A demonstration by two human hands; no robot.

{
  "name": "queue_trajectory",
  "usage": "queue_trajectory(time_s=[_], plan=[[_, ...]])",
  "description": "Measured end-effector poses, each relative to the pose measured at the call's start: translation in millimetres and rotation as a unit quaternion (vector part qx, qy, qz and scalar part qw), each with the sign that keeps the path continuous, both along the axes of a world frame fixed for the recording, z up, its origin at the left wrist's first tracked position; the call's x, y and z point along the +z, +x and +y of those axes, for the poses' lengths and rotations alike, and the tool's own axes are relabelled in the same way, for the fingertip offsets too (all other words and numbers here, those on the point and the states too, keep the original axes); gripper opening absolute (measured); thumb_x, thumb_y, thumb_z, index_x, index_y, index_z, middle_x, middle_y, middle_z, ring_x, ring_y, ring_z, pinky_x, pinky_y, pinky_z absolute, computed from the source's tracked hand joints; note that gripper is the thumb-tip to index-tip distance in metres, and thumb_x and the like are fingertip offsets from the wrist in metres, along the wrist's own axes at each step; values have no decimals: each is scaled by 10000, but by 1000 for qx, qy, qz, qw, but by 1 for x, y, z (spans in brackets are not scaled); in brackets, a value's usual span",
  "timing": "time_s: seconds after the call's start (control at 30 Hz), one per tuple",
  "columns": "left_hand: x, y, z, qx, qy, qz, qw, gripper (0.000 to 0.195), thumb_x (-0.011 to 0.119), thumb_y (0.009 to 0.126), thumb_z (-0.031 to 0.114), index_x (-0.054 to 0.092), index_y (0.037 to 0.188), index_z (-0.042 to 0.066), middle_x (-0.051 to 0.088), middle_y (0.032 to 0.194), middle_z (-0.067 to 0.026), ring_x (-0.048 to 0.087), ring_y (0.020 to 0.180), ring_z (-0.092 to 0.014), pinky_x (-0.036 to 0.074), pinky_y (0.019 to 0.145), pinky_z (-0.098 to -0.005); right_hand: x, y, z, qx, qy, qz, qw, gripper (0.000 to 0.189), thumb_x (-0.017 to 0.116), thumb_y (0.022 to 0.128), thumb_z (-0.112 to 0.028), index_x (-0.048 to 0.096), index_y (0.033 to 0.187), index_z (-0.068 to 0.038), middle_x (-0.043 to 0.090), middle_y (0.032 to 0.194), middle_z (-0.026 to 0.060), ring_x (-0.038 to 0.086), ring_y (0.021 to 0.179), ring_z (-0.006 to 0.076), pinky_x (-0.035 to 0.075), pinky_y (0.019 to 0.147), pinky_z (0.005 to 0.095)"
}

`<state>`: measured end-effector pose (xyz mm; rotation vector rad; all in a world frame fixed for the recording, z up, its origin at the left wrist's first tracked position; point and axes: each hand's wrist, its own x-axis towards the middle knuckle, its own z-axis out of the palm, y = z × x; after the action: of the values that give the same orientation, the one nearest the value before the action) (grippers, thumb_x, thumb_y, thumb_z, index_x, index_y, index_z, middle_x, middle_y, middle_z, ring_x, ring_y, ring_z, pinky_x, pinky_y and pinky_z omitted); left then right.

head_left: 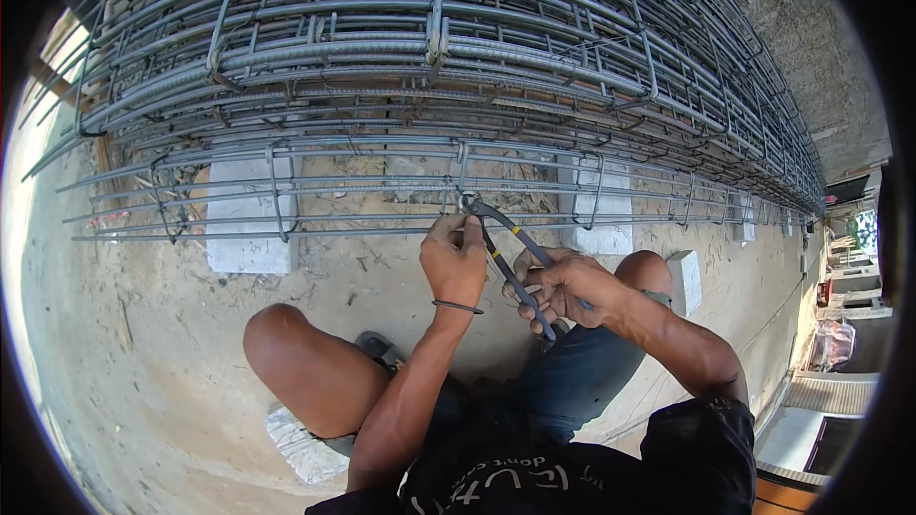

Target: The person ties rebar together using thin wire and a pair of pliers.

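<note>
My right hand [565, 282] grips end-cutting pincers [515, 229] with grey handles and yellow bands. The handles are spread apart, and the jaws sit at a stirrup [464, 164] of a slim rebar cage [358, 189]. Close beside the jaws, at the cage's near bar, my left hand [454, 265] has its thumb and fingers pinched together. Whatever is between those fingertips is too small or hidden to make out. The cage lies level across in front of my knees, its long bars joined by rectangular stirrups.
White blocks, one on the left [250, 211] and one on the right [597, 204], lie under the cage. Beyond it rises a large stack of rebar cages [401, 28]. Another block [685, 282] stands by my right knee. Wire scraps litter the concrete floor [179, 315].
</note>
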<state>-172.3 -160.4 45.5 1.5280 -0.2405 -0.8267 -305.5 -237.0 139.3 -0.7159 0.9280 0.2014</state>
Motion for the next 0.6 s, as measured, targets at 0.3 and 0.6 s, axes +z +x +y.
queue_trajectory(time_s=[0.3,0.6], plan=[[-1,-31,-37,8,-203,528,824,243,630,865,286,532,937,76,627,851,-110,630,761,-255,525,649,-378,7,-1,15,439,-679,151,570,237,512,739,-20,475,971,12,582,920,273,618,737,395,513,682,484],[7,-35,-38,41,-177,547,817,253,572,901,287,478,741,115,490,618,-29,515,570,-194,472,577,-343,35,5,33,393,-764,176,480,485,646,782,-346,481,1052,22,572,888,222,603,767,352,538,663,455]])
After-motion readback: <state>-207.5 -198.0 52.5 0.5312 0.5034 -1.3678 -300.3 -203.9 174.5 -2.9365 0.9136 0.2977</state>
